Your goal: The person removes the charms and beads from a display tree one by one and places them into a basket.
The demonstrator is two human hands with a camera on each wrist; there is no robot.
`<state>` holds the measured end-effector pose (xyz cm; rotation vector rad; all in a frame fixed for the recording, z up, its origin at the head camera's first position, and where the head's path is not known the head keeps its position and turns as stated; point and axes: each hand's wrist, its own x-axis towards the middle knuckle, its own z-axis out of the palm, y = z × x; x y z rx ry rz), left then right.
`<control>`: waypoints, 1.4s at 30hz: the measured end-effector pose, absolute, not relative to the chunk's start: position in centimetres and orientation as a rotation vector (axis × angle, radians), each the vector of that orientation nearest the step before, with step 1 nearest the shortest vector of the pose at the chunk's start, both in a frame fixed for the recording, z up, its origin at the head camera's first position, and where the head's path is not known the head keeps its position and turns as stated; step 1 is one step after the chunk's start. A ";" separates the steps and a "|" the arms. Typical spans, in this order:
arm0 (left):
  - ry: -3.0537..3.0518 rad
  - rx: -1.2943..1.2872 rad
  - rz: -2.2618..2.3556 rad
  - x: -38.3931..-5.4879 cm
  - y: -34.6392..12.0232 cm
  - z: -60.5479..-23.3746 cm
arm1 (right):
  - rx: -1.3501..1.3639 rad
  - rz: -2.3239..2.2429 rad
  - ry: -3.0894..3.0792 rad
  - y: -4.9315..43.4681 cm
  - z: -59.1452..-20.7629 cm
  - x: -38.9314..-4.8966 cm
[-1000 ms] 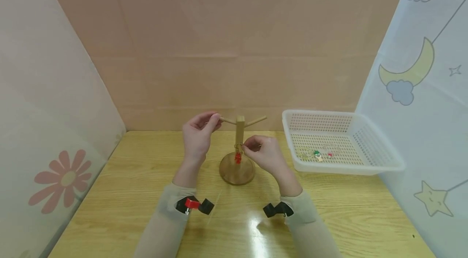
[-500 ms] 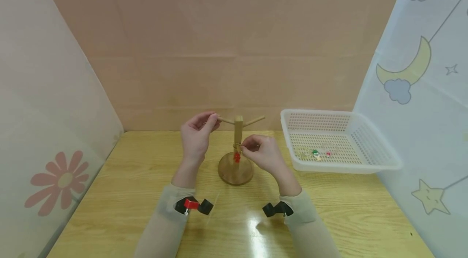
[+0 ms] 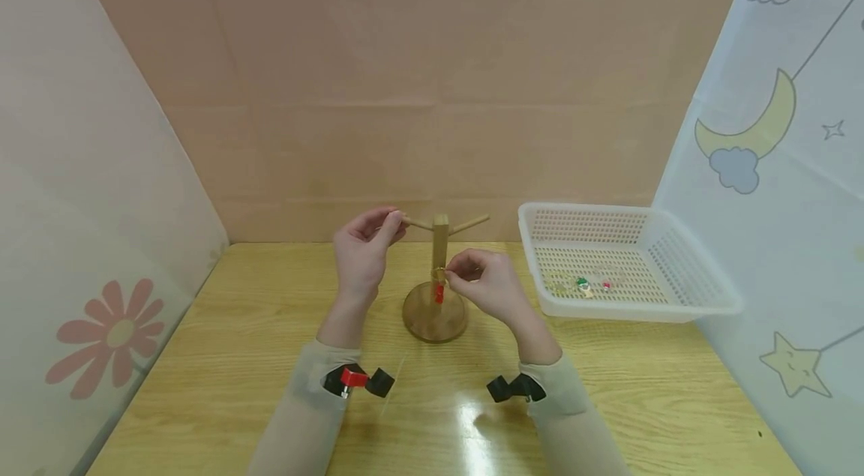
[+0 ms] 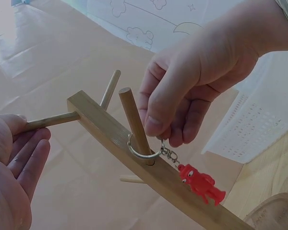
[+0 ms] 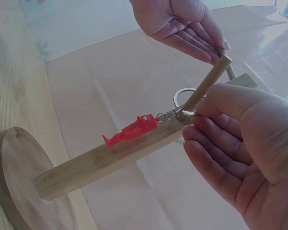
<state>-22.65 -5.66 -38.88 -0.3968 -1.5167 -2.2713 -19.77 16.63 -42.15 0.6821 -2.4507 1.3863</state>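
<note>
A wooden stand (image 3: 440, 236) with a round base (image 3: 435, 317) and several pegs stands upright on the table. My left hand (image 3: 364, 251) pinches the end of its upper left peg (image 4: 55, 120) between thumb and fingers. Lower on the post, my right hand (image 3: 489, 285) pinches the metal ring of a keychain. That ring (image 4: 143, 155) goes around the front peg (image 4: 134, 120), close to the post. From a short chain hangs the keychain's red figure (image 4: 201, 184), which has white eyes and lies in front of the post.
Right of the stand is a white plastic basket (image 3: 628, 313) holding several small items, among them a green and white piece (image 3: 583, 284) and a red one (image 3: 607, 285). Cloth covers the back and both sides of the wooden table (image 3: 270, 356).
The red figure has turned and hangs slightly lower, and the ring has tilted a little. Both hands keep their grips in nearly the same places.
</note>
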 end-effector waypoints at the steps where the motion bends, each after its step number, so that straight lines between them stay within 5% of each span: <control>1: -1.513 -0.399 -2.273 -22.6 -5.6 -38.8 | 0.693 1.384 -2.445 16.7 -42.1 -19.7; 42: -1.477 -0.338 -2.243 -22.3 -5.0 -39.1 | 0.994 1.305 -2.291 17.2 -38.8 -17.0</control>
